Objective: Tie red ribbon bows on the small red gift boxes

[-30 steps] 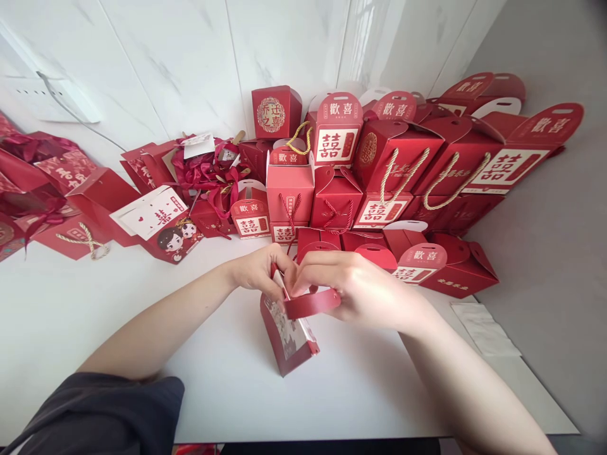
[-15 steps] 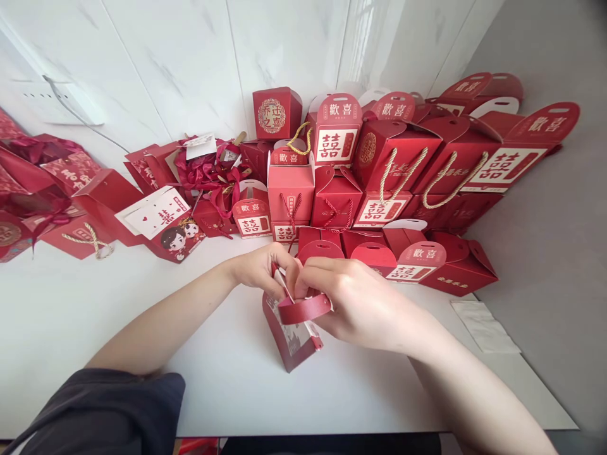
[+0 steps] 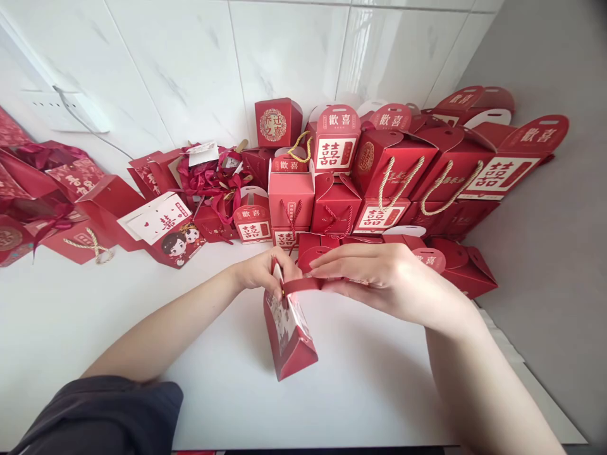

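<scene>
A small red candy box [image 3: 290, 344] with a pale printed panel stands tilted on the table in front of me. My left hand [image 3: 265, 272] pinches its top edge between thumb and fingers. A red strap handle [image 3: 302, 286] reaches from a small gold-coloured fastener at the box top across to my right hand [image 3: 379, 278]. The fingers of that hand are stretched out straight, with the thumb below them, and the far end of the strap lies between them. The fingers partly hide the strap's end.
Many red gift boxes [image 3: 291, 196] are stacked along the tiled wall, some with rope handles. Ribboned boxes [image 3: 52, 170] and a box with cartoon figures [image 3: 177, 243] stand at the left. A white table [image 3: 213, 379] lies below, and a grey wall [image 3: 559, 253] bounds the right.
My right hand has pulled away to the right from the box top, its fingers straightening. The strap, curled in front before, now stretches rightward. The box has turned slightly, and its end face shows more.
</scene>
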